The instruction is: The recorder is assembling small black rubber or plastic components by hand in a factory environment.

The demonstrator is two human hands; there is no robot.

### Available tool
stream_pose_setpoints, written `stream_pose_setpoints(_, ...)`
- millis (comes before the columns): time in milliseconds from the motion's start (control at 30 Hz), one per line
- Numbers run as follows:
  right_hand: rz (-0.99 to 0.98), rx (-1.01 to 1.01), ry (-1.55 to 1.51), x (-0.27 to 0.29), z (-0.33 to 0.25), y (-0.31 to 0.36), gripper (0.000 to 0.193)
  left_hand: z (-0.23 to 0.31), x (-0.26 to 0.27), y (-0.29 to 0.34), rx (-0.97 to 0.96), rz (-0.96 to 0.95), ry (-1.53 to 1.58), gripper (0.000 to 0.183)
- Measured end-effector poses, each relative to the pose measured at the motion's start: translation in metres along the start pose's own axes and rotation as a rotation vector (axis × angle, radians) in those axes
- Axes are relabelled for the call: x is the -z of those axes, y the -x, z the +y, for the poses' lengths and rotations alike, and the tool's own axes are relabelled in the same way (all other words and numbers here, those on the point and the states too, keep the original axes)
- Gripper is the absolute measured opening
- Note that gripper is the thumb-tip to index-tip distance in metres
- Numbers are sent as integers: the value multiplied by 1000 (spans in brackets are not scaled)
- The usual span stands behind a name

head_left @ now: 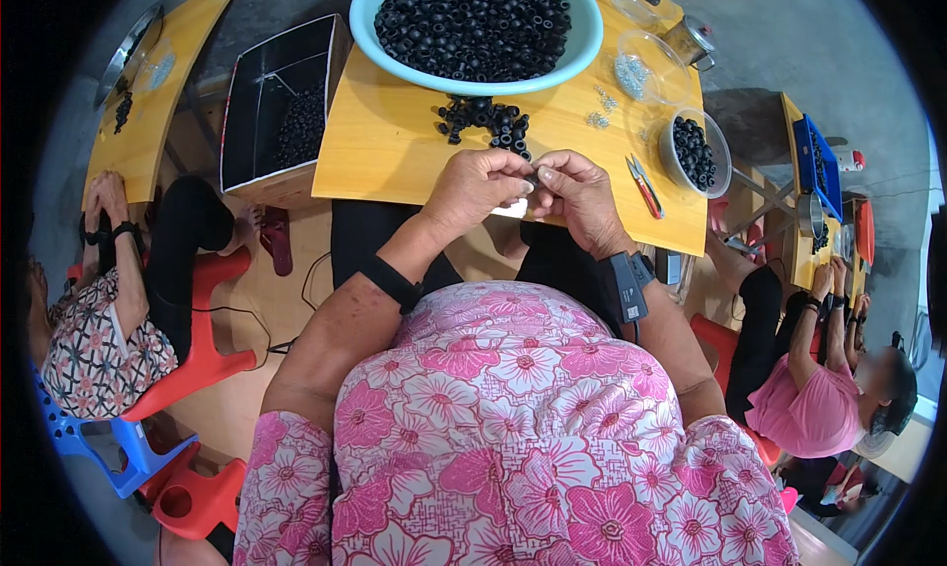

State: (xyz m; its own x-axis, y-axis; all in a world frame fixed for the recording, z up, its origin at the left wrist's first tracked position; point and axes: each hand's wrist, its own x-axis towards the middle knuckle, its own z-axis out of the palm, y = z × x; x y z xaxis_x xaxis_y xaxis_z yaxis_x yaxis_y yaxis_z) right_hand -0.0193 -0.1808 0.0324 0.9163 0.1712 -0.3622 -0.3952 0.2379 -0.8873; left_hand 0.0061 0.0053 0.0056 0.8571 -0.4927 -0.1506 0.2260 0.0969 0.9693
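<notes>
My two hands meet just over the near edge of the yellow worktop [380, 137], below the loose pile of black rings [508, 122]. The grip of my left hand [481, 183] is pinched, thumb against fingertips, on a small dark piece [534, 179]. My right hand [576, 191] pinches at the same piece from the other side, so it sits between both sets of fingertips. My fingers cover most of it, and I cannot tell its full shape or whether a second part is in there with it.

I judge the step in hand to be close finger work on this one piece, handling it rather than reaching for or putting down anything. The next move, as I see it, calls for a steady left pinch while my right thumb and forefinger do the fine turning or pressing, with light force so that it does not slip off the edge.

More black rings fill the light-blue basin [477, 84] beyond the pile, and others sit in the clear tub [725, 176] to my right. The small hand tool [646, 189] with red on its handles lies nearer, left of that tub, within easy reach should the piece need it; neither hand touches it.
</notes>
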Motion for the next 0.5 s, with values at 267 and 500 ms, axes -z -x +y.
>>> stream_pose_setpoints(267, 29, -18, 1, 0, 0, -2, 8, -5, -2, -1, -51, 19, 19, 17)
stream_pose_setpoints(500, 34, -29, -6, 0, 0, -4, 10, -6, -1, -3, -107, 43, 6, 24)
